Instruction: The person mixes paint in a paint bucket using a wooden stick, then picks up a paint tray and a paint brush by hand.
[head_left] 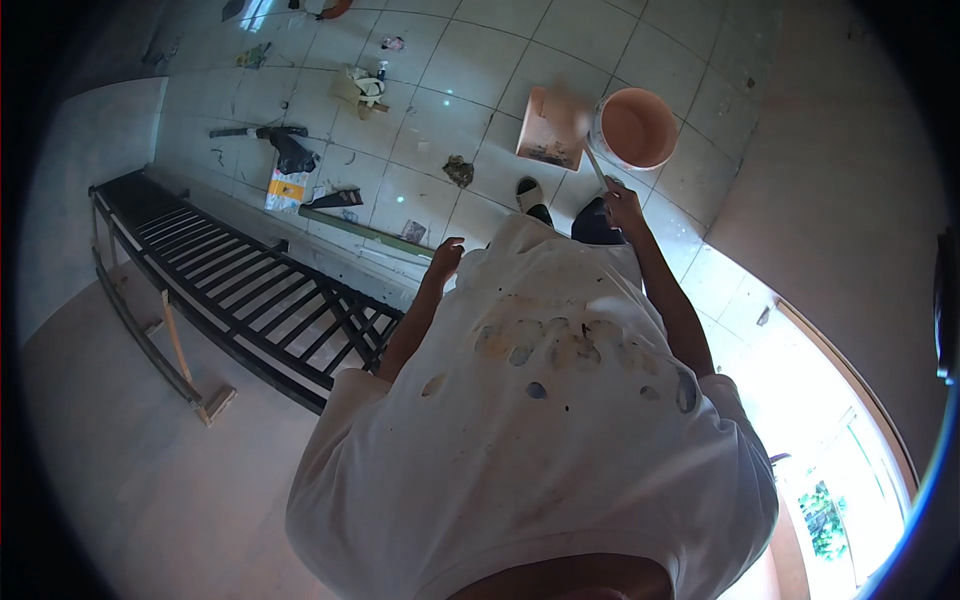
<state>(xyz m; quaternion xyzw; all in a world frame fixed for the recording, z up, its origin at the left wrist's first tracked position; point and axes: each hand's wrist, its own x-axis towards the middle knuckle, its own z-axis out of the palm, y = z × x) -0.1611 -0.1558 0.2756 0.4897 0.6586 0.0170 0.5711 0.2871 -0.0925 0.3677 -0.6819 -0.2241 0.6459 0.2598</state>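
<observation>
My right hand (622, 207) is closed around the pale handle of a paint roller (596, 168), held out in front of my right leg. The roller's far end is an orange blur over a peach-stained paint tray (540, 130) on the floor. Right beside the tray stands a round bucket (637, 128) with peach paint inside. My left hand (447, 260) hangs at my left side, fingers curled, with nothing visible in it. A paint-spotted white shirt (530, 440) covers my body. One sandaled foot (530, 194) shows below its hem.
A black metal railing (240, 280) runs along my left. Tools and scraps lie on the tiles, among them a handsaw (334, 198), a dark clump (458, 171) and a green strip (365, 228). A wall (850, 200) rises at right, near a bright window (845, 490).
</observation>
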